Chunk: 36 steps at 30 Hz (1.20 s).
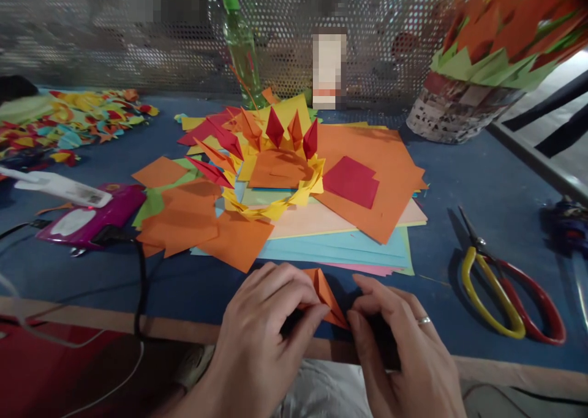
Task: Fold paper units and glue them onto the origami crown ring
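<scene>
My left hand (264,326) and my right hand (399,338) meet at the near edge of the blue table (482,179). Both pinch a small folded orange paper piece (326,295) that lies between them, the fingertips pressed on its folds. A ring sits on one finger of my right hand. Just beyond the hands lies a spread of orange, red, blue and pink paper sheets (367,179). On top of them rests a ring of folded yellow, orange and red paper points (271,167).
Yellow and red handled scissors (505,289) lie to the right. A magenta device (87,219) with a black cable sits at left, with a white tool across it. A green bottle (241,51), a paper-covered basket (463,100) and a pile of folded pieces (68,121) stand farther back.
</scene>
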Available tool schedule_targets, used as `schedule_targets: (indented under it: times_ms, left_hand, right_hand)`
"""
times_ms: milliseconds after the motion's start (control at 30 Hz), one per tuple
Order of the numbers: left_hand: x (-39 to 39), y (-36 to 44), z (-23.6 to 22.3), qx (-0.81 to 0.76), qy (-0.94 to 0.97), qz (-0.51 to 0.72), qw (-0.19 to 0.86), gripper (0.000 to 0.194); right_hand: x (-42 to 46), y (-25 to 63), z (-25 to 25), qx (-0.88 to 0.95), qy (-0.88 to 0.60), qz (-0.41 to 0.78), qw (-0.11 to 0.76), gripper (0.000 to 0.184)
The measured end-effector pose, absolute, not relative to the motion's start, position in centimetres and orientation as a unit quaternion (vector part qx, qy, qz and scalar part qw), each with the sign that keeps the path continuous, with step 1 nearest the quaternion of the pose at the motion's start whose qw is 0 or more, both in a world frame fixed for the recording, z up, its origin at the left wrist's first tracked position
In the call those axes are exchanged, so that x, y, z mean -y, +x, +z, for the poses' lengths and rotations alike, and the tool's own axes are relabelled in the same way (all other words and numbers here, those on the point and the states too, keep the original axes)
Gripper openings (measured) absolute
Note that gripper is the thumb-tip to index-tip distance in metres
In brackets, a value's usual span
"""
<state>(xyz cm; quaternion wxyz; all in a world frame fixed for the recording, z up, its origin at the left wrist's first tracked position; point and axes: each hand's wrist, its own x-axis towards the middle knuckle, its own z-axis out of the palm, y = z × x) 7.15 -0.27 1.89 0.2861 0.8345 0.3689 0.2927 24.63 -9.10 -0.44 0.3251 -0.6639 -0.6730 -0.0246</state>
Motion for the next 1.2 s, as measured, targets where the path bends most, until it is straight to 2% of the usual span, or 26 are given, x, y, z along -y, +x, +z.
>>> schedule_targets:
  times_ms: [467, 833, 967, 1200]
  left_hand:
    - [0.3, 7.3, 1.8, -0.363, 0.834, 0.318, 0.267, 0.02]
    - [0.4, 7.2, 1.5, -0.399, 0.831, 0.298, 0.247, 0.015]
    - [0.3, 6.8, 1.4, -0.438, 0.834, 0.271, 0.2, 0.032]
    - [0.3, 6.2, 1.1, -0.446, 0.838, 0.248, 0.191, 0.038]
  right_hand:
    - [9.0, 24.2, -1.0, 0.674, -0.674, -0.065, 0.296, 0.039]
    - [8.4, 24.9, -1.0, 0.679, -0.683, -0.05, 0.265, 0.051]
    - [8.5, 25.4, -1.2, 0.696, -0.667, -0.048, 0.263, 0.052]
    - [8.6, 25.7, -1.4, 0.704, -0.657, -0.049, 0.265, 0.055]
